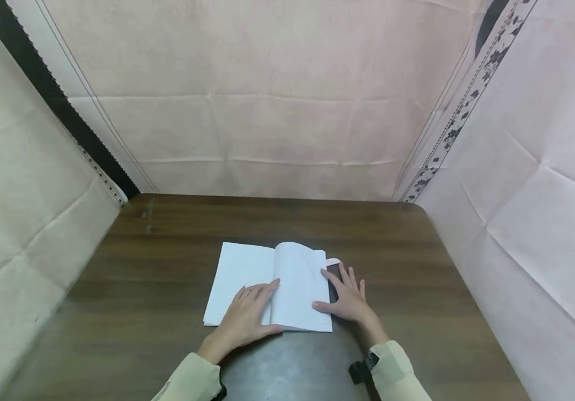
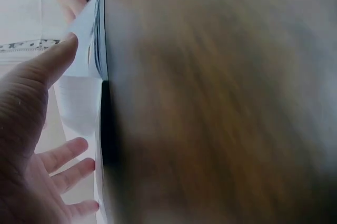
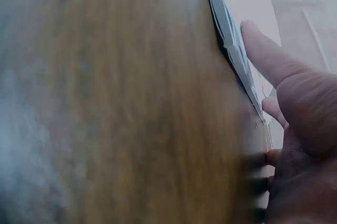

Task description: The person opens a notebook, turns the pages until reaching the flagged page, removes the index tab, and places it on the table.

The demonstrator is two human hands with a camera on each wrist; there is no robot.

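Observation:
An open notebook (image 1: 247,273) with white pages lies on the table in front of me. Its right-hand page (image 1: 297,284) bulges up near the fold. My left hand (image 1: 247,317) lies over the lower part of the fold, fingers extended and thumb out along the bottom edge. In the left wrist view, the left thumb (image 2: 55,60) is beside the raised pages and the other fingers are spread. At the right edge, my right hand (image 1: 349,301) touches the page with thumb and index finger, its fingers spread. The right wrist view shows that thumb (image 3: 268,52) over the page stack.
A pale rounded tab (image 1: 333,261) sticks out at the notebook's upper right. The brown wooden table (image 1: 167,289) is bordered by white cloth walls at the back (image 1: 277,133), left and right. A dark device (image 1: 359,372) is strapped at the right wrist.

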